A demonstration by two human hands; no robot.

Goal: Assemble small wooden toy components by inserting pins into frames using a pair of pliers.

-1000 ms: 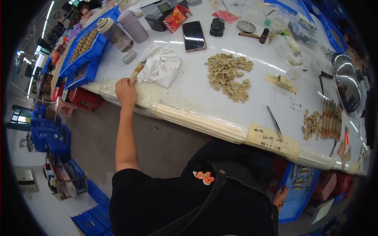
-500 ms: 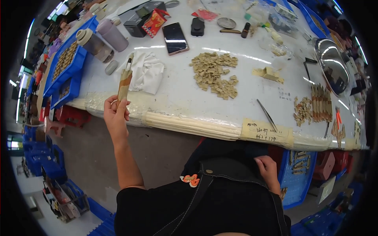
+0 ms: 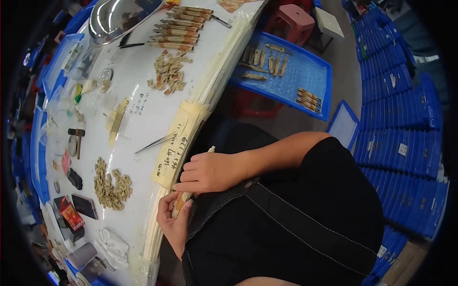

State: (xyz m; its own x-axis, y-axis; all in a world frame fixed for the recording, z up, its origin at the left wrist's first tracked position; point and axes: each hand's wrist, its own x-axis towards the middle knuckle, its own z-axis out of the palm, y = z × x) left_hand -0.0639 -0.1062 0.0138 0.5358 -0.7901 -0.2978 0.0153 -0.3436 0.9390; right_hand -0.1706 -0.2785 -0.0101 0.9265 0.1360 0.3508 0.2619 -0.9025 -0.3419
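Observation:
My left hand (image 3: pixel 174 217) pinches a long, narrow piece with a brown and tan pattern (image 3: pixel 180 204), close to the table's front edge. Directly above it in the picture, my right hand (image 3: pixel 210 172) is closed with its fingers curled, touching or almost touching the left. A small cream tip (image 3: pixel 211 149) pokes out past the right hand; whether it belongs to the same piece cannot be told. Nearest on the table are a yellowish paper label with handwriting (image 3: pixel 172 155) and metal tweezers (image 3: pixel 155 143).
A pile of small tan tiles (image 3: pixel 110 186) and one of mixed brown chips (image 3: pixel 169 71) lie on the white table. Beyond are a row of patterned pieces (image 3: pixel 174 33) and a shiny metal tray (image 3: pixel 119 19). A blue tray (image 3: pixel 281 95) holds more pieces; blue crates (image 3: pixel 400 143) stand behind.
The view has swung to the right. My left hand has brought the patterned piece from above the table down to the front edge, and my right hand has come up from my lap beside it.

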